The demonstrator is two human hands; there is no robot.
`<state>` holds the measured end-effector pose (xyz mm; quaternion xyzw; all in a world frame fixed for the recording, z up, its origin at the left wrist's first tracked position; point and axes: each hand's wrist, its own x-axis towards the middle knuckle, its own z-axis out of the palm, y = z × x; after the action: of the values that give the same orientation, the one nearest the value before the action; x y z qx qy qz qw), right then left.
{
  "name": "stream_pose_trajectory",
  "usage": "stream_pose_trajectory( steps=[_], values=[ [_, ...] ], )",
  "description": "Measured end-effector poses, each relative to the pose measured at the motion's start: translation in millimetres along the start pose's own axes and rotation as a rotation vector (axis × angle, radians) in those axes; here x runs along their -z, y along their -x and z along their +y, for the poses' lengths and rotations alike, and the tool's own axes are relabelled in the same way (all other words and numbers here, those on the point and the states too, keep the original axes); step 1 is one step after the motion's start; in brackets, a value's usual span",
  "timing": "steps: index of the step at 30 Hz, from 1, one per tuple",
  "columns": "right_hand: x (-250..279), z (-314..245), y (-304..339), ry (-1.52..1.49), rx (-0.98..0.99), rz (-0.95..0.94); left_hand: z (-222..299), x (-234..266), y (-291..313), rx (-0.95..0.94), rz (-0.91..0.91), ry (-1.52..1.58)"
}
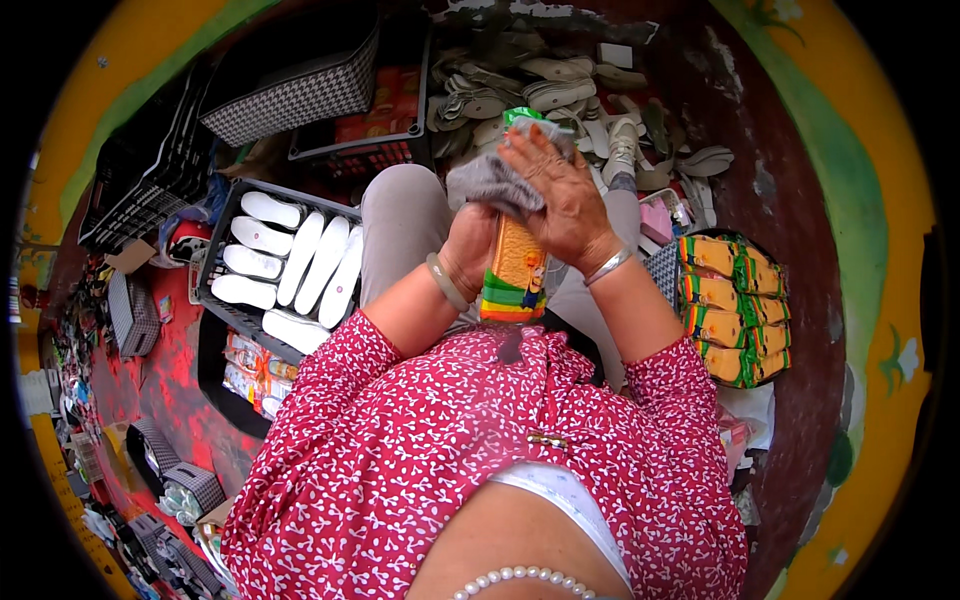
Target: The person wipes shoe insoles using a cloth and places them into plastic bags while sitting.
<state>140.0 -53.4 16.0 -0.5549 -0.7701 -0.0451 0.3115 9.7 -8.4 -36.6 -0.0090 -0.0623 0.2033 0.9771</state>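
Upright in front of my chest is an orange, yellow and green packet with a cartoon figure printed near its lower end. My left hand is closed round its left side. Over its upper part lies a crumpled grey cloth, which my right hand presses against the packet with fingers mostly stretched out. The packet's green top end pokes out beyond the cloth. The rest of its upper half is hidden by the cloth and hand.
On the left, a black crate holds several white insoles. To the right, a round basket is packed with similar yellow packets. Grey insoles lie heaped at the back. A checked basket rests by a dark crate.
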Motion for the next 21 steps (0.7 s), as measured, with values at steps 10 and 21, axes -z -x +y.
stream_pose_trajectory(
  steps=[10, 21],
  values=[
    [-18.5, -48.5, 30.8, -0.118, 0.087, -0.15, 35.1, 39.8, -9.4, -0.061, -0.093, -0.187],
    [-10.6, 15.9, -7.4, -0.214, -0.224, 0.168, -3.8, -31.5, 13.6, -0.092, -0.002, -0.555]
  ],
)
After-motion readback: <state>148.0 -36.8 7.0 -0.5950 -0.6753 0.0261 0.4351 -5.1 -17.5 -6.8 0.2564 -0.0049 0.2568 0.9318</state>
